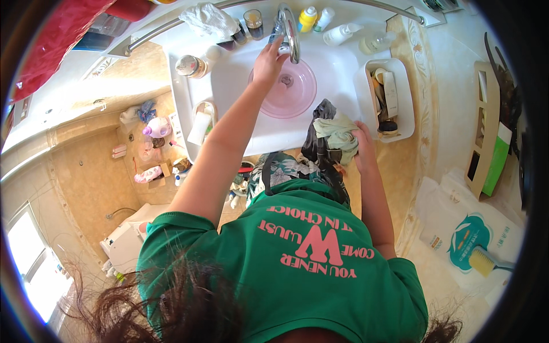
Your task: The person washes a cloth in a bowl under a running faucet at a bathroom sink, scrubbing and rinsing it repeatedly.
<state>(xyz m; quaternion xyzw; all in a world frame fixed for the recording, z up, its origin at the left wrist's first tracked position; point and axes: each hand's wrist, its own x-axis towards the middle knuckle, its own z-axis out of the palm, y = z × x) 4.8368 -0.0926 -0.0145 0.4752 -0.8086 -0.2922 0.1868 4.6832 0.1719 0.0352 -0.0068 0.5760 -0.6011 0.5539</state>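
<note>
My left hand (269, 66) reaches over the white washbasin (231, 85), its fingertips at the base of the chrome faucet (293, 36). Whether they grip it or only touch it is hard to make out. Below the spout, a translucent pink plastic basin (302, 100) sits in the sink. My right hand (365, 143) holds a bunched pale green cloth (339, 130) at the front right edge of the washbasin. Against that cloth hangs a dark grey garment (316, 143), draped over the edge in front of my body.
Glasses (254, 25), a yellow bottle (307, 19), a white pump bottle (341, 34) and a lidded jar (191, 66) line the rim. At right stands a white bin (405, 100) of toiletries. A metal rail (158, 33) runs behind. A detergent bottle (158, 127) stands at left.
</note>
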